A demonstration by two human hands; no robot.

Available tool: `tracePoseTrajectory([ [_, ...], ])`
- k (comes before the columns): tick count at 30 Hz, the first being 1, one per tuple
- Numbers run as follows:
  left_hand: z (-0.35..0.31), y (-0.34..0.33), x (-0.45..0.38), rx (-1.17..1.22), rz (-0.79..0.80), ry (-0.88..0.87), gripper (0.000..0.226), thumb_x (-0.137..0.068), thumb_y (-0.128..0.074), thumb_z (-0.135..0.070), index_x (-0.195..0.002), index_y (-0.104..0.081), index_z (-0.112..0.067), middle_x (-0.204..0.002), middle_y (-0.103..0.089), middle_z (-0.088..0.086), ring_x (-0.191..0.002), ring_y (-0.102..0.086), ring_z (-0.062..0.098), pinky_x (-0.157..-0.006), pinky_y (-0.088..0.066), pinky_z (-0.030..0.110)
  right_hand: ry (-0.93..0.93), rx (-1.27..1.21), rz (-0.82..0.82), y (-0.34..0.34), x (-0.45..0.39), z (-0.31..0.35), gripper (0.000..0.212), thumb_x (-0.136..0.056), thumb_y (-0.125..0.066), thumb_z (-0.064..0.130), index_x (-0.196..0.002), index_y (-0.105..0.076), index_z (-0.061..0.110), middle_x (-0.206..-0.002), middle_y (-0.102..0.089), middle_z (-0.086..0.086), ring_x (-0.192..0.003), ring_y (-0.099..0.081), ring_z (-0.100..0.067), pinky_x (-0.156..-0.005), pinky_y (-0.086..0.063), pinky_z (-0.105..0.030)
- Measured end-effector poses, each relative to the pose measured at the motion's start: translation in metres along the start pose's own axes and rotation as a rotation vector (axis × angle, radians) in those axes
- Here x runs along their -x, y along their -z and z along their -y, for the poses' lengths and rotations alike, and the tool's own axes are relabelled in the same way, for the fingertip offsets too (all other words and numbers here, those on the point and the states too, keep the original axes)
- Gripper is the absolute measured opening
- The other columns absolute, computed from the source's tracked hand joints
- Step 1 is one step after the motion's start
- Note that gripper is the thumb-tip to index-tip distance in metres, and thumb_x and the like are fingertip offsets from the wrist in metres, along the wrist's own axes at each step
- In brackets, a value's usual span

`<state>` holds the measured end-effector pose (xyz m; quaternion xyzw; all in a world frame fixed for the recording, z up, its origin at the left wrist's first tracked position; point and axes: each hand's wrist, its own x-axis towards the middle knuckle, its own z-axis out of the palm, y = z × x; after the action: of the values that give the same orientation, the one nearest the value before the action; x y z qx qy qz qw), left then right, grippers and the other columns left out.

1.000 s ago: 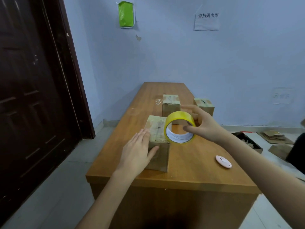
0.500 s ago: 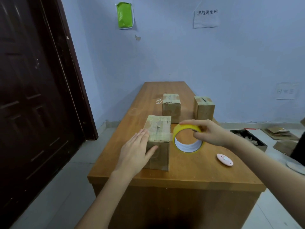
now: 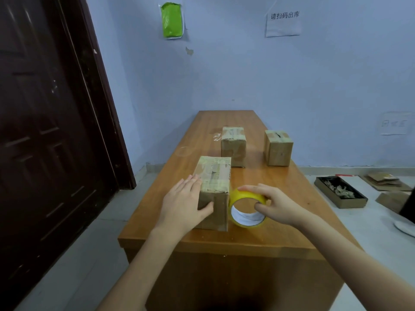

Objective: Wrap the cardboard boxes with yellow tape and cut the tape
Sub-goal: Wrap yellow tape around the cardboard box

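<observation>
A cardboard box [image 3: 214, 176] with old tape on its top stands near the front of the wooden table [image 3: 265, 234]. My left hand [image 3: 183, 202] lies flat against its left side, thumb on the front face. My right hand [image 3: 275, 204] grips a roll of yellow tape [image 3: 244, 208], fingers over the rim and thumb inside the core. The roll stands on edge, low by the table, right beside the box. Two more cardboard boxes, one [image 3: 233, 147] in the middle and one [image 3: 278, 148] to the right, stand farther back.
A dark door [image 3: 45, 131] is at the left. On the floor to the right lie a shallow dark tray of scraps [image 3: 340, 195] and flattened cardboard [image 3: 384, 180]. A scrap of clear tape [image 3: 216, 136] lies by the middle box.
My right hand has brought the tape roll down and toward me, from above the box's far end to the table beside the box. My left hand has stayed on the box.
</observation>
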<state>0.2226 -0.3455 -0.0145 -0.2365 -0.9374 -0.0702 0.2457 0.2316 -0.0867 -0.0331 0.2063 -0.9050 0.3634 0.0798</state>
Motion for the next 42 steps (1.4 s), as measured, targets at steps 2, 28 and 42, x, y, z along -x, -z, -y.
tracePoseTrajectory([
  [2,-0.005,0.006,-0.006,-0.076,0.043,0.011,0.078,-0.09,-0.038,-0.062,-0.15,-0.021,-0.015,-0.157,-0.019,0.0,-0.145,-0.012,0.013,-0.116,-0.002,0.025,-0.001,0.012,-0.004,-0.001,-0.004,0.002,0.064,-0.086,-0.054,-0.001,-0.117,-0.049,0.054,-0.084,-0.05,0.003,-0.073,-0.047,-0.006,-0.067,-0.039,-0.018],
  [28,-0.028,-0.019,-0.003,0.857,-0.004,0.315,0.066,-0.084,-0.062,-0.038,-0.144,-0.036,-0.024,-0.133,-0.054,-0.001,-0.123,-0.049,0.015,-0.101,-0.043,0.033,0.052,-0.298,-0.349,0.012,-0.02,0.047,0.06,-0.094,-0.054,0.002,-0.131,-0.038,0.048,-0.087,-0.058,-0.005,-0.083,-0.061,-0.025,-0.073,-0.052,-0.023],
  [42,-0.009,-0.019,0.011,0.308,-0.029,0.041,0.059,-0.097,-0.038,-0.048,-0.147,-0.029,-0.018,-0.157,-0.019,-0.003,-0.144,-0.011,0.008,-0.112,-0.004,0.018,0.052,-0.042,-0.056,0.007,-0.044,0.065,0.07,-0.09,-0.05,0.006,-0.125,-0.031,0.064,-0.101,-0.059,0.021,-0.082,-0.057,-0.021,-0.081,-0.05,-0.041],
])
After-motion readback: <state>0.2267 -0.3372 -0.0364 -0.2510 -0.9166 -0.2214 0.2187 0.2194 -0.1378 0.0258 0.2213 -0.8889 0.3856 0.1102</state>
